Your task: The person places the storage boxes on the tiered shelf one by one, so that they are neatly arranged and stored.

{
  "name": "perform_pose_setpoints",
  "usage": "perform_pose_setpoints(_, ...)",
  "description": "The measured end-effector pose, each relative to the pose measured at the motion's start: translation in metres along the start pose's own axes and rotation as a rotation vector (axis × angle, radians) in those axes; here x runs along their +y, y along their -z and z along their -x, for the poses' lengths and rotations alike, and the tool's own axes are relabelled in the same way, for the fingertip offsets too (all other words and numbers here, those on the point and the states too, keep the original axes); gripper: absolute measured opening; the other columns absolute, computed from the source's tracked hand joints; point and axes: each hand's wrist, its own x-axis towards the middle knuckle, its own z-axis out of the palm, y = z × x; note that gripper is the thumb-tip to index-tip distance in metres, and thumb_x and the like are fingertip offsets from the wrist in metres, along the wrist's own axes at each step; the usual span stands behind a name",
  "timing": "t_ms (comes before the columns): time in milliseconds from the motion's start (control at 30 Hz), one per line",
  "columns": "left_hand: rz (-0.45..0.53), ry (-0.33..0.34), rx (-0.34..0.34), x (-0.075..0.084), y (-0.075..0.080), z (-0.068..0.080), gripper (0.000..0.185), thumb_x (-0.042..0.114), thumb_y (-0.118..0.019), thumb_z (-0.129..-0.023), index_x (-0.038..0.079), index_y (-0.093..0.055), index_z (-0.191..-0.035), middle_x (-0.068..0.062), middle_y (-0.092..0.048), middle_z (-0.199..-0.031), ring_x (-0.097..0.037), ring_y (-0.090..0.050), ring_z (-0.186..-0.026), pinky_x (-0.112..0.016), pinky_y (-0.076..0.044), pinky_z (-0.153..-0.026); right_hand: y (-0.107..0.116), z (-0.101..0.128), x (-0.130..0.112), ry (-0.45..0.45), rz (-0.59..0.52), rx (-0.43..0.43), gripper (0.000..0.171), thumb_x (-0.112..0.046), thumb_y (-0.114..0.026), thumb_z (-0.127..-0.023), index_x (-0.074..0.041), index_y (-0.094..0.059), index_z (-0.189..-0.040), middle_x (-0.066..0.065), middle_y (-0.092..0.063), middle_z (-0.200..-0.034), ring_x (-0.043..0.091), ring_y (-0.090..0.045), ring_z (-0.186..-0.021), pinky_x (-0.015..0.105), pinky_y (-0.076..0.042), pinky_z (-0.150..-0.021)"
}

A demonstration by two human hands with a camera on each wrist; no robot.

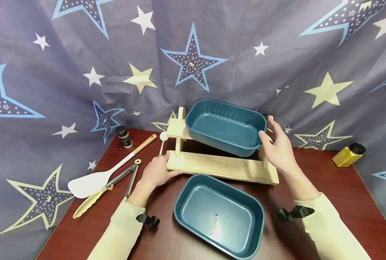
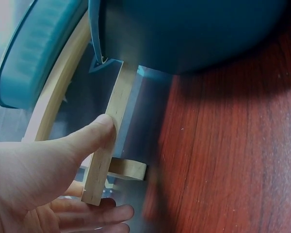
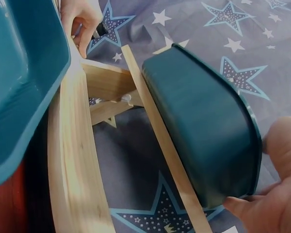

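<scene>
The upper teal basin [image 1: 224,126] sits tilted on the wooden rack [image 1: 222,167], its open face turned toward the person and its long axis running left to right across the table, parallel to the rack's front board. It lies straight ahead of both hands, but the right hand [image 1: 279,148] is the one on it: the thumb and fingers wrap the basin's right-hand end at the rim, as the right wrist view shows, with a fingertip under the rim and the thumb beside it [image 3: 276,184]. The left hand [image 1: 157,171] is lower and further left, gripping the left end of the rack's front board, thumb pressed on its edge [image 2: 99,128] and fingers curled beneath (so the rack is steadied while the basin is handled). The two hands are well apart, one at each end of the rack.

A second teal basin [image 1: 219,216] lies flat on the dark red table [image 1: 336,202], just in front of the rack and between the forearms. Both basins appear empty; the lower one shows only a small mark at its centre.

To the left of the rack lie a white spatula with a wooden handle [image 1: 105,173], metal tongs [image 1: 115,184] beside it, and a small dark-capped spice jar [image 1: 124,136]. A yellow jar with a black cap [image 1: 348,154] stands at the far right, near the star-printed cloth [image 1: 82,72].
</scene>
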Motion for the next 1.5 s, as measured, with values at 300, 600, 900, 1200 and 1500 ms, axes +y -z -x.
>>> perform_pose_setpoints(300,-0.005,0.011,-0.01,0.002,0.005,-0.002,0.102,0.058,-0.082,-0.087,-0.005,-0.045,-0.158,-0.03,-0.064,-0.144,-0.046,-0.068,-0.124,-0.06,-0.056,-0.098,-0.005,0.007,-0.005,-0.017,-0.023,-0.014,0.076,-0.017,-0.058,-0.108,-0.002,-0.016,-0.17,0.026,-0.034,-0.17,0.045,-0.039,-0.156,0.056,-0.037,-0.123)
perform_pose_setpoints(600,-0.004,0.02,-0.022,-0.002,0.003,0.002,0.103,0.06,-0.081,-0.088,-0.005,-0.044,-0.159,-0.029,-0.063,-0.145,-0.047,-0.067,-0.126,-0.061,-0.055,-0.099,-0.011,0.002,-0.006,-0.037,0.042,-0.039,0.07,-0.016,-0.046,-0.111,0.001,-0.012,-0.17,0.023,-0.028,-0.174,0.044,-0.037,-0.157,0.055,-0.034,-0.126)
perform_pose_setpoints(900,-0.003,0.012,-0.031,-0.001,0.003,-0.003,0.104,0.059,-0.08,-0.089,-0.006,-0.042,-0.159,-0.03,-0.062,-0.146,-0.048,-0.066,-0.126,-0.061,-0.055,-0.1,-0.004,-0.008,-0.008,-0.053,0.135,-0.03,0.065,-0.021,-0.042,-0.113,-0.001,-0.017,-0.17,0.024,-0.028,-0.174,0.044,-0.038,-0.157,0.058,-0.032,-0.127)
perform_pose_setpoints(1200,0.001,-0.007,-0.023,0.003,0.004,-0.008,0.103,0.06,-0.08,-0.088,-0.006,-0.043,-0.159,-0.031,-0.063,-0.144,-0.049,-0.067,-0.125,-0.062,-0.055,-0.099,-0.005,-0.004,-0.009,-0.07,0.073,-0.061,0.071,-0.022,-0.043,-0.113,-0.003,-0.007,-0.171,0.018,-0.017,-0.178,0.043,-0.034,-0.158,0.055,-0.035,-0.125)
perform_pose_setpoints(1500,-0.004,0.003,-0.039,0.003,0.002,-0.004,0.104,0.059,-0.08,-0.089,-0.008,-0.041,-0.159,-0.032,-0.06,-0.148,-0.049,-0.065,-0.128,-0.062,-0.054,-0.102,-0.005,-0.006,-0.006,-0.078,0.168,-0.063,0.067,-0.026,-0.038,-0.114,-0.005,-0.011,-0.171,0.021,-0.025,-0.175,0.04,-0.033,-0.16,0.057,-0.029,-0.128)
